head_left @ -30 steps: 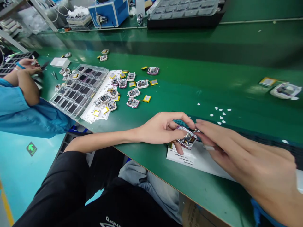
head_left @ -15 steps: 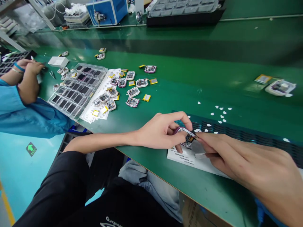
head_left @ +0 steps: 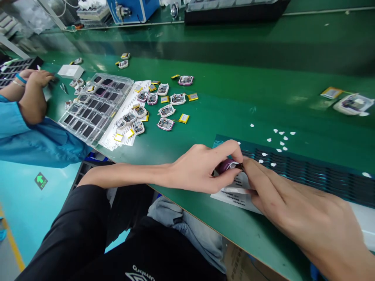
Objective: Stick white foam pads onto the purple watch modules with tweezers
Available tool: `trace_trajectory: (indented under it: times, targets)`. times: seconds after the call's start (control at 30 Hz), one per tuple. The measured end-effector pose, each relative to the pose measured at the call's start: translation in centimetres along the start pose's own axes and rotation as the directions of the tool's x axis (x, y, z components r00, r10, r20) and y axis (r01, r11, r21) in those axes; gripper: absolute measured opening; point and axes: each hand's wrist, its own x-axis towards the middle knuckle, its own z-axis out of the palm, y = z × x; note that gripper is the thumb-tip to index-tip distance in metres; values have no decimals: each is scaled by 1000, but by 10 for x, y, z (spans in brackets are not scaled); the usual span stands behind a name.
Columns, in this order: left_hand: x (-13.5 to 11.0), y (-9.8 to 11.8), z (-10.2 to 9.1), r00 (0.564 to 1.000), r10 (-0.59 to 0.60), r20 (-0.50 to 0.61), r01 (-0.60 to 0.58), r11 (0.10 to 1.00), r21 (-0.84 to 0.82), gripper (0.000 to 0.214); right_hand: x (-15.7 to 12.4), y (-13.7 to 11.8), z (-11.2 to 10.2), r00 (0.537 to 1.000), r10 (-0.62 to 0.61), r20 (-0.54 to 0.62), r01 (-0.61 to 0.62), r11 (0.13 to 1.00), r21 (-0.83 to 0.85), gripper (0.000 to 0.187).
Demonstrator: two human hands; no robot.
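Note:
My left hand (head_left: 202, 168) is closed on a small purple-rimmed watch case (head_left: 225, 165), held tilted between thumb and fingers. Much of the case is hidden behind those fingers. Against its right edge press the fingertips of my right hand (head_left: 293, 199), at a small dark part that is too covered to name. A slim pale flat-ended tool (head_left: 238, 190) sticks out leftward from under the right fingers. Below both hands lies a white printed sheet (head_left: 231, 199), beside a dark ribbed strip sheet (head_left: 304, 168) with small white stickers (head_left: 281, 143) on and around it.
Several opened watch cases (head_left: 165, 124) with yellow-edged batteries (head_left: 184, 118) lie left of centre, near a clear compartment tray (head_left: 96, 107). Another case (head_left: 353, 104) sits far right. A co-worker's hands (head_left: 38, 78) are at the left. A black tray (head_left: 234, 13) stands at the back.
The watch case has been tipped, so its purple outer rim shows instead of the open inside. My right fingers have closed in on its edge. The view has shifted slightly.

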Motion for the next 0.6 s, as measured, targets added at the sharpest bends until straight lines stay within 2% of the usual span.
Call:
trace_trajectory:
  times: [0.07,0.1,0.13,0.23,0.3,0.33,0.43,0.6]
  targets:
    - [0,-1,0,1000,-10,-19,9,1000,-25,11,8,-2,-3,992,-124,-27,121,989,-82,79]
    - [1,-1,0,999,-12,-33,10,999,-39,11,11,-2,-4,989,-139,-45,135,987,-85,78]
    - [1,-1,0,999,-11,-50,9,999,-51,10,12,-1,-5,993,-98,-70,95,994,-45,76]
    - [2,3,-3,998,-8,-66,3,997,-81,9,14,3,-9,983,175,-54,-161,965,206,56]
    - [2,6,-4,999,0,-42,-4,995,-96,8,16,5,-13,930,367,3,-342,865,369,28]
    - [2,7,-4,1000,4,-30,-7,994,-106,8,18,5,-15,907,419,40,-395,814,427,19]
    - [1,6,-2,1000,19,-11,-20,991,-131,8,26,2,-15,889,444,111,-430,729,532,25]
    - [-2,3,2,998,55,33,-49,986,-157,11,30,-2,-8,885,434,167,-447,695,563,36]
